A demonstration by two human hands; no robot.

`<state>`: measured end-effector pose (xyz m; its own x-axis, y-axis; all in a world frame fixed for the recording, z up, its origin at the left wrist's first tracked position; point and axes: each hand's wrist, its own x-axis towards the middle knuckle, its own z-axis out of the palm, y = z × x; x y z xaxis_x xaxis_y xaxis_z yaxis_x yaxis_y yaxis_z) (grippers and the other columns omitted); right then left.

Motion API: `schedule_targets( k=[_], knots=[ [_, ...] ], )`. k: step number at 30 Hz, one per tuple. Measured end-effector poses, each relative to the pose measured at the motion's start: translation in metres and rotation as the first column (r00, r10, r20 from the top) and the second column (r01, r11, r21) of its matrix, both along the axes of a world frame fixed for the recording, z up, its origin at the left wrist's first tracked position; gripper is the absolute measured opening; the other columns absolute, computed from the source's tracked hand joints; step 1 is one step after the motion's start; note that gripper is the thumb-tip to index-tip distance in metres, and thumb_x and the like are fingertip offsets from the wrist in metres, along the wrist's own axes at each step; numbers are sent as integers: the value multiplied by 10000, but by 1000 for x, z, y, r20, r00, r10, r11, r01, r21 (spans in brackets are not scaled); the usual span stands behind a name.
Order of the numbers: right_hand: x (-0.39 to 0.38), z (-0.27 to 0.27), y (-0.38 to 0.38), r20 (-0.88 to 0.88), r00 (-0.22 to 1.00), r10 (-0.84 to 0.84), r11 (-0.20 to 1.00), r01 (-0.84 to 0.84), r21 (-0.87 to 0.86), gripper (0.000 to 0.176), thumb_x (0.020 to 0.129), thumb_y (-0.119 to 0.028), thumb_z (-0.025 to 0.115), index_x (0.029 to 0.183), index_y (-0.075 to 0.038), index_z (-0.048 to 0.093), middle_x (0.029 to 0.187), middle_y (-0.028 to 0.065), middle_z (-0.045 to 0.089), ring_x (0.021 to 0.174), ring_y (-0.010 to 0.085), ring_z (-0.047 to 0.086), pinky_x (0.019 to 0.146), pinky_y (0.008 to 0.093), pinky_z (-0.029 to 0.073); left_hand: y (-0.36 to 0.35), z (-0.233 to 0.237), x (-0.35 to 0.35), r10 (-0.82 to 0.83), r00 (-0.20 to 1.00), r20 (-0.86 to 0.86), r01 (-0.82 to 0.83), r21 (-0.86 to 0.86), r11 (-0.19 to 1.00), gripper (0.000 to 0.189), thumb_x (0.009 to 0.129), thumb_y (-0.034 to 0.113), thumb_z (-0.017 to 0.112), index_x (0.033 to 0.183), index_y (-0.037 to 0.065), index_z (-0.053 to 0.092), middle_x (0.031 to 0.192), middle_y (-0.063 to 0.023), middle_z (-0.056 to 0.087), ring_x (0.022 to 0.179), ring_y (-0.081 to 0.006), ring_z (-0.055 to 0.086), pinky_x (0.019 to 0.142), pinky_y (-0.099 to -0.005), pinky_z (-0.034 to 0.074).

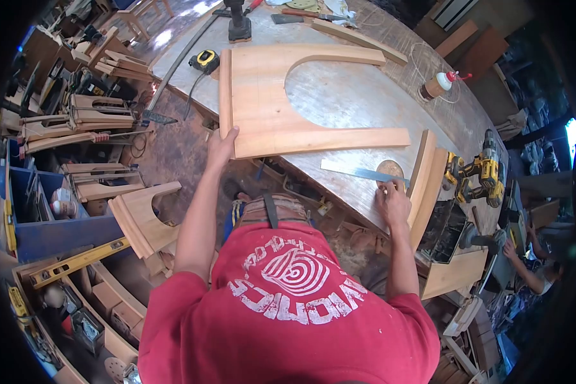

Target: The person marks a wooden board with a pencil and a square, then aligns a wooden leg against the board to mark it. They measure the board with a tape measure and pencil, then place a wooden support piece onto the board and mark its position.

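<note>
My left hand (223,148) grips the near left corner of a U-shaped wooden panel (256,96), its fingers wrapped underneath and out of sight. The panel has a moulded strip along its left edge and two arms pointing right, and it lies over the workbench's edge. My right hand (393,205) is closed at the right end of a steel ruler (352,169), with its fingertips on the metal. Behind those fingers is a round tan disc (390,168). Just right of that hand, two long wooden strips (422,176) lie side by side.
On the workbench (339,96) are a tape measure (205,61), a black drill (239,25), a glue bottle (436,86) and yellow drills (483,169). A clamp (160,118) hangs over its left edge. Wooden parts and a level (80,262) crowd the left. Another person's arm (525,272) shows at right.
</note>
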<state>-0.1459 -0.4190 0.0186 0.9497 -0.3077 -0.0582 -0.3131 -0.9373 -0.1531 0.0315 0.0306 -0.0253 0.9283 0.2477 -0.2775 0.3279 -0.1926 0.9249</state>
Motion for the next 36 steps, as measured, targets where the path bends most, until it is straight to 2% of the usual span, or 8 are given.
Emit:
schedule_targets(
  k=[11,13,16,19,25,29,33,36],
  knots=[
    [-4,3,1,214,975,-66,957,2,289,327,975,-342,641,1092,-47,722,1156,152,684,1018,325,696,871,485,550,7,-17,10,-48,999,25,46,91,995,558,966,381,689,1272,-82,638,1163,-221,722,1087,-268,695,949,-380,516],
    [3,24,6,224,923,-312,779,113,617,473,1050,-444,554,1046,0,719,1091,170,715,998,286,697,872,430,549,7,-15,11,-68,998,9,67,98,993,559,980,389,676,1291,-73,632,1175,-210,719,1089,-252,688,950,-373,511],
    [20,67,19,305,769,-562,260,-185,948,689,1092,-582,349,1055,6,706,1010,176,714,927,267,692,820,423,581,11,-21,11,-94,996,-2,94,82,992,562,994,375,670,1330,-70,601,1196,-205,709,1095,-250,683,952,-371,515],
    [50,82,19,284,837,-467,-191,-409,893,848,1068,-667,224,1065,42,689,1054,200,685,898,332,685,708,411,617,11,-37,13,-94,994,47,94,11,996,567,992,367,680,1334,-75,584,1201,-212,705,1104,-258,684,953,-373,521],
    [129,45,92,26,900,-435,-573,-300,763,424,1092,-376,497,1019,6,666,984,166,682,856,275,694,635,393,630,12,-34,7,-86,995,41,91,-123,988,578,974,408,703,1267,-80,604,1178,-225,713,1104,-285,692,953,-384,522],
    [153,-4,127,180,949,-260,-627,-308,716,332,1088,-304,516,1055,-12,670,969,164,692,827,257,689,652,391,641,6,-14,5,-99,995,-26,98,-39,994,580,968,423,706,1241,-79,602,1168,-241,709,1103,-328,688,959,-406,516],
    [163,10,170,-114,938,-328,-526,-81,847,297,1074,-258,544,1069,30,618,978,176,689,911,300,726,711,441,657,23,-33,17,-251,968,-2,251,58,966,507,994,344,681,1274,-72,601,1163,-202,713,1084,-257,683,952,-391,517],
    [166,2,181,-56,922,-384,-325,-79,942,226,1041,-181,583,1024,44,606,995,157,679,895,269,714,821,443,648,31,-20,21,-322,947,-8,322,-1,947,649,942,483,714,1245,-72,567,1148,-280,683,1127,-389,670,983,-459,499]
  ],
)
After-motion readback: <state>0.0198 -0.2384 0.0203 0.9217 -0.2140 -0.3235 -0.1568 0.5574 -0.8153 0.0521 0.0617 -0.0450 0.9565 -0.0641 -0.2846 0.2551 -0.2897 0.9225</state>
